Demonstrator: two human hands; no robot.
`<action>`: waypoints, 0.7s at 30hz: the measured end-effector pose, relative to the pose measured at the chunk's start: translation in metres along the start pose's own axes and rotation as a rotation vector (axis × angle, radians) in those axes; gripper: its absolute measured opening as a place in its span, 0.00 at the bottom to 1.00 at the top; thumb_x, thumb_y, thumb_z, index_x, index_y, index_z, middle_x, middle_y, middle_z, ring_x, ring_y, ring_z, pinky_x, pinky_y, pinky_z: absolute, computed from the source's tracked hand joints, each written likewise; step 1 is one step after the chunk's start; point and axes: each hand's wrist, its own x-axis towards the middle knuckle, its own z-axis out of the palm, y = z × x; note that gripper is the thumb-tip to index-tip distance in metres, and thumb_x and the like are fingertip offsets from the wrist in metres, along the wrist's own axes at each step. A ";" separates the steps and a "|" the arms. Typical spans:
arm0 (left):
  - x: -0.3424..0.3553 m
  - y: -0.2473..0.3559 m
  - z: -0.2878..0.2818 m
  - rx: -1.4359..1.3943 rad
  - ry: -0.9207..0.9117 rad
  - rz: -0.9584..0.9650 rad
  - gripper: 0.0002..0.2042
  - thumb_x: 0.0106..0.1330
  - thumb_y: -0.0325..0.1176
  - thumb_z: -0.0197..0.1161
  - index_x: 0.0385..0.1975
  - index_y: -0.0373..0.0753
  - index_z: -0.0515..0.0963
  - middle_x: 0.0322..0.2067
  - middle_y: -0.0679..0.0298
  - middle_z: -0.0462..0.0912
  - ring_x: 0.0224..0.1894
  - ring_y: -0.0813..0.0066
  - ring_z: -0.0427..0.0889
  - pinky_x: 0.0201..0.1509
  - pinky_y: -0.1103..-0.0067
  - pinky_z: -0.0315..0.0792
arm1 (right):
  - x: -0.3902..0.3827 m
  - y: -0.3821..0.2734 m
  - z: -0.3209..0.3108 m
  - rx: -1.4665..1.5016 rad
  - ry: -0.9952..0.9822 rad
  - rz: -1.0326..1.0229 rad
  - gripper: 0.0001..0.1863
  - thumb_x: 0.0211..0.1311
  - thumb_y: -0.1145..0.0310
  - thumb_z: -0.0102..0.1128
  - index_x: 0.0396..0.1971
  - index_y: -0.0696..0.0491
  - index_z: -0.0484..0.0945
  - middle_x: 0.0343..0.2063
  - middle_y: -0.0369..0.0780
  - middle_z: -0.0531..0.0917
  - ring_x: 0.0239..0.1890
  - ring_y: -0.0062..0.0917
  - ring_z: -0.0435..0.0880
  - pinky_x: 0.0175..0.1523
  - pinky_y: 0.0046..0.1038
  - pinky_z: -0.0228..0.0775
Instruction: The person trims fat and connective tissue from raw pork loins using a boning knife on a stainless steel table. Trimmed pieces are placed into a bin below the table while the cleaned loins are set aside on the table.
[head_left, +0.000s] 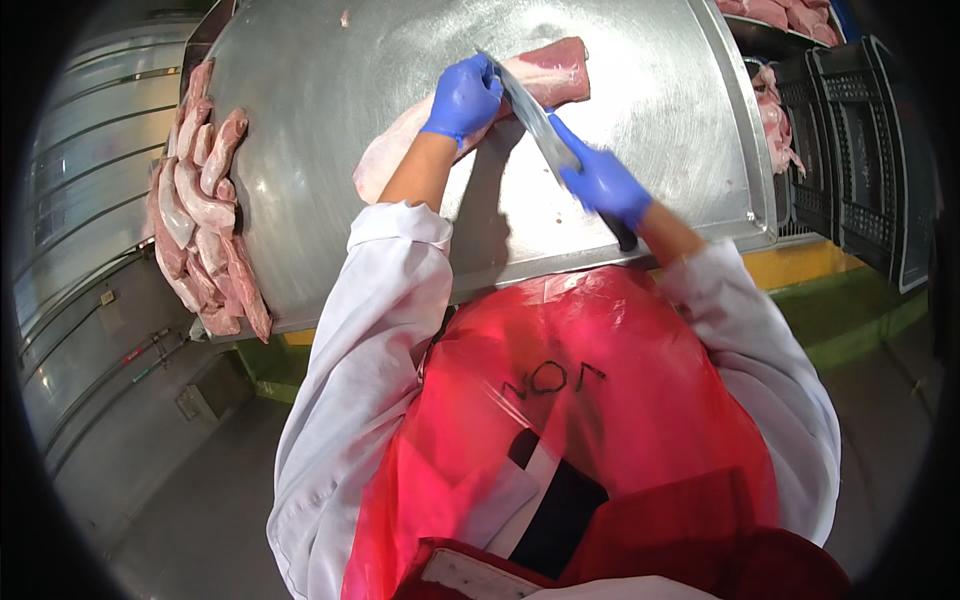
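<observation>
A long pork loin [560, 72], pale pink with a whitish fat side, lies slantwise across a metal work table [640, 130]. My left hand [466, 98], in a blue glove, is closed on the middle of the loin, its fingertips curled in and partly hidden. Gripped in my blue-gloved right hand [606, 182] is a long knife [535, 122]. Its dark handle end sticks out below that hand, and the blade slants up and left across the loin, close beside my left fingers. Whether the edge is in the meat, I cannot tell.
Several long strips of meat [205, 205] are piled along the table's left edge. Beyond its raised right rim stand black plastic crates [850, 150], with more meat [775, 115] beside them. A tray of meat [780, 14] stands at the upper right. My red apron [570, 350] meets the near edge.
</observation>
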 end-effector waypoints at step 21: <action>0.024 -0.051 -0.041 -1.041 0.050 -0.362 0.03 0.63 0.26 0.67 0.30 0.35 0.79 0.25 0.66 0.79 0.26 0.80 0.75 0.34 0.83 0.70 | 0.033 0.001 0.031 -0.053 -0.128 -0.163 0.38 0.70 0.57 0.44 0.78 0.37 0.42 0.28 0.46 0.81 0.20 0.32 0.80 0.31 0.32 0.78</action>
